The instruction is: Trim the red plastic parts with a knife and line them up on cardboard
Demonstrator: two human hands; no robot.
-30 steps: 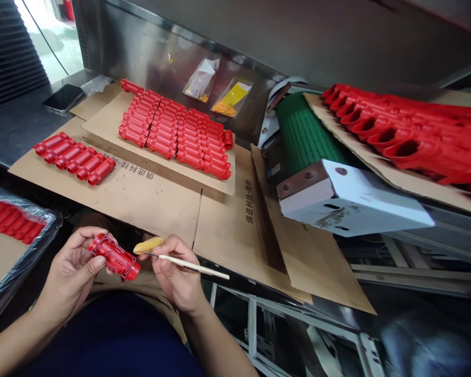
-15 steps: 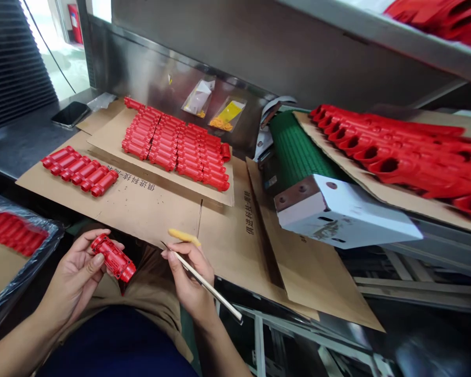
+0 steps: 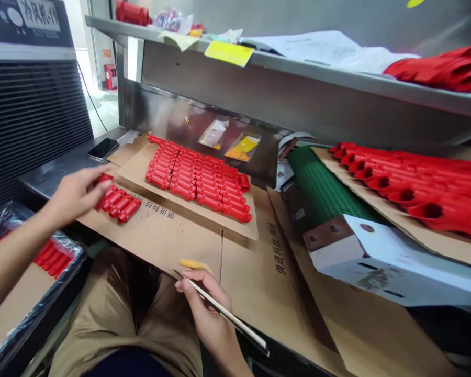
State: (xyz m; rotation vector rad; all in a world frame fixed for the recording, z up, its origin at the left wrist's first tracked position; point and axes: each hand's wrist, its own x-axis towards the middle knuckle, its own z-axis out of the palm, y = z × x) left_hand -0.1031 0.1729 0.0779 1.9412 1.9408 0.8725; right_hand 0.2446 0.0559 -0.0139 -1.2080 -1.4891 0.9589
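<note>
Red ribbed plastic part sits pinched in the left hand at the short row of finished red pieces; right hand pinches a thin blade tool. Untrimmed red parts wait bagged.

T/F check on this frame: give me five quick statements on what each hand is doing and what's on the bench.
1. The left hand is at the short row of red parts on the cardboard. True.
2. The right hand holds a red part. False: it holds a thin stick-like tool.
3. A phone lies on the far-left bench. True.
4. The large block of red parts sits on the green belt. False: it lies on cardboard.
5. The two hands touch. False: they are apart.
</note>
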